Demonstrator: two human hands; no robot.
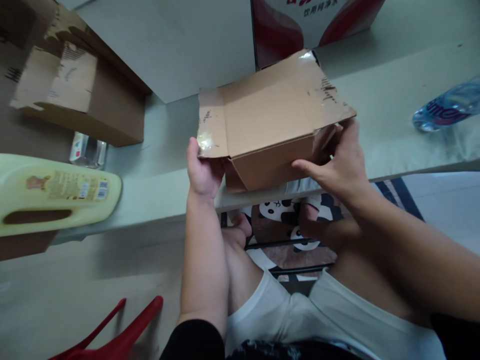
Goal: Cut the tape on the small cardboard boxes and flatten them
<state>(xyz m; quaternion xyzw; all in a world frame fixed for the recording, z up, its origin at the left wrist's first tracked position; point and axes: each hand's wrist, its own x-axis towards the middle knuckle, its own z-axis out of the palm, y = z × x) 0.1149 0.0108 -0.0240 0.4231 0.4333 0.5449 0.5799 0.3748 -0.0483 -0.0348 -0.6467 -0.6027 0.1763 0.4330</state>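
Honestly, the left flap (212, 120) could bend or tear if it's squeezed hard. The cardboard box (272, 107) is at 12 o'clock from the wearer, over the bench's (393, 150) near edge, so a loosened grip could tip it lapward. The frayed right edge (333, 97) might snag fingers too. Left hand (204, 172) grasps the box's 8 o'clock corner, thumb up, forearm rising from 6. Right hand (339, 160) clutches its 4 o'clock end, thumb along the front, forearm slanting in from 4.

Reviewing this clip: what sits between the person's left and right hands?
In the head view, a brown cardboard box sits between the left hand and right hand, held by both.
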